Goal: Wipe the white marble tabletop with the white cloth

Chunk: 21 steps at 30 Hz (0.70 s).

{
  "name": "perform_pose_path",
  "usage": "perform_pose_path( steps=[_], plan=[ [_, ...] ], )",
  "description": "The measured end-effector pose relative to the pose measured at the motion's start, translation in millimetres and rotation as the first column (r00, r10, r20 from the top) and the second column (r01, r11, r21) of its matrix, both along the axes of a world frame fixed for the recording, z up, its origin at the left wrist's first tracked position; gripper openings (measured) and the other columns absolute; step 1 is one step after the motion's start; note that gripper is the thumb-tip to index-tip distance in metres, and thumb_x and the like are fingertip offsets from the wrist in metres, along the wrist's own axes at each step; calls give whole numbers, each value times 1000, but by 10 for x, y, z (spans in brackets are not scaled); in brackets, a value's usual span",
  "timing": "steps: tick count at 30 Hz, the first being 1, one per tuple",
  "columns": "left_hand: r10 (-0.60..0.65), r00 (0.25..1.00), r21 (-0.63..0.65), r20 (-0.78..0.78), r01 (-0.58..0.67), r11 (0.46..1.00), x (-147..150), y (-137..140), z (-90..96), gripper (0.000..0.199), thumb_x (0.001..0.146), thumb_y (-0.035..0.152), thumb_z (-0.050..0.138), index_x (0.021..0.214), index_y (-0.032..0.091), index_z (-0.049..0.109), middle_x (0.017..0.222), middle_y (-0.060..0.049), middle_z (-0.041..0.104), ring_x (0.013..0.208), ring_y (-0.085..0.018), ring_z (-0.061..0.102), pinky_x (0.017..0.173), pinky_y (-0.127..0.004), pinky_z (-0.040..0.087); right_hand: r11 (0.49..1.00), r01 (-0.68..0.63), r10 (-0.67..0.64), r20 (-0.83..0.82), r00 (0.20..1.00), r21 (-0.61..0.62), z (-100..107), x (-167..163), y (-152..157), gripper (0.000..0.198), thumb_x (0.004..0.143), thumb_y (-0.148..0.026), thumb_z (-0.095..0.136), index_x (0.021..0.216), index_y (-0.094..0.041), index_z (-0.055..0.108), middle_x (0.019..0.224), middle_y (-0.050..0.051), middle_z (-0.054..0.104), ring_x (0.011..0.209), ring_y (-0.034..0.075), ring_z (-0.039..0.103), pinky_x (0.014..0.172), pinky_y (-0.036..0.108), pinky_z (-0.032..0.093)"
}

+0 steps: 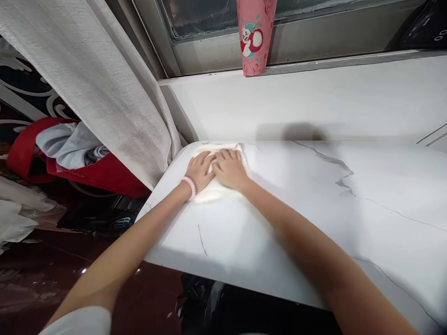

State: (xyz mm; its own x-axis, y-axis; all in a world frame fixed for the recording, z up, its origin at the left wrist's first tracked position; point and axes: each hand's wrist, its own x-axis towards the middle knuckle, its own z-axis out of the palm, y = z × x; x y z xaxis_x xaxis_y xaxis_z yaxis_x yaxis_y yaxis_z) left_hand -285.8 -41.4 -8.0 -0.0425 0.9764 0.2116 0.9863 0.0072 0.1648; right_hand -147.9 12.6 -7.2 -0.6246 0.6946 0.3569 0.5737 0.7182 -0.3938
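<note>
A cream-white cloth (209, 194) lies spread flat at the far left end of the white marble-patterned table (300, 223). My left hand (199, 173) rests flat on it, fingers stretched out, with a pink beaded band around the wrist. Close beside it, my right hand (229, 170) presses on the cloth too, its fingers extended and its thumb near the left hand. Both palms cover the middle of the cloth, so only its edges show around them.
A pink tumbler (256, 42) with a cartoon print stands on the window ledge behind the table. The grey curtain (118, 88) hangs against the table's left end. Beyond it sits a red bag (94, 177) with clothes. A dark object (428, 28) is at upper right.
</note>
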Motion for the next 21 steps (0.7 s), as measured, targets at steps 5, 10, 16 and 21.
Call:
perform_pose_path(
  steps=[5, 10, 16, 21],
  plan=[
    [-62, 997, -12, 44, 62, 998, 372, 734, 27, 48, 93, 36, 41, 138, 20, 48, 149, -12, 43, 139, -27, 35, 116, -52, 21, 987, 159, -160, -34, 987, -22, -34, 324, 620, 35, 95, -22, 40, 123, -14, 60, 132, 11, 57, 124, 27, 44, 110, 43, 23],
    [-110, 992, -14, 60, 111, 994, 616, 826, 36, 48, 95, 37, 41, 140, 22, 46, 152, -11, 41, 142, -27, 32, 117, -51, 21, 971, 240, -240, -47, 970, 6, -57, 546, 630, 33, 96, -22, 38, 118, -14, 61, 126, 11, 60, 120, 27, 46, 110, 43, 22],
    [-66, 997, -39, 37, 68, 997, 860, 396, 44, 50, 95, 36, 40, 142, 21, 44, 155, -12, 36, 144, -27, 28, 118, -53, 19, 972, 234, -234, -2, 972, 30, -26, 759, 226, 34, 95, -21, 36, 118, -15, 61, 130, 12, 58, 121, 26, 46, 110, 44, 23],
    [-55, 998, -41, 18, 56, 998, 1123, -286, 38, 52, 95, 36, 36, 143, 17, 43, 155, -14, 34, 146, -29, 26, 118, -56, 19, 980, 169, -174, 40, 984, 106, -17, 1028, -369, 38, 96, -23, 33, 123, -12, 58, 131, 15, 57, 125, 28, 44, 111, 47, 25]
  ],
)
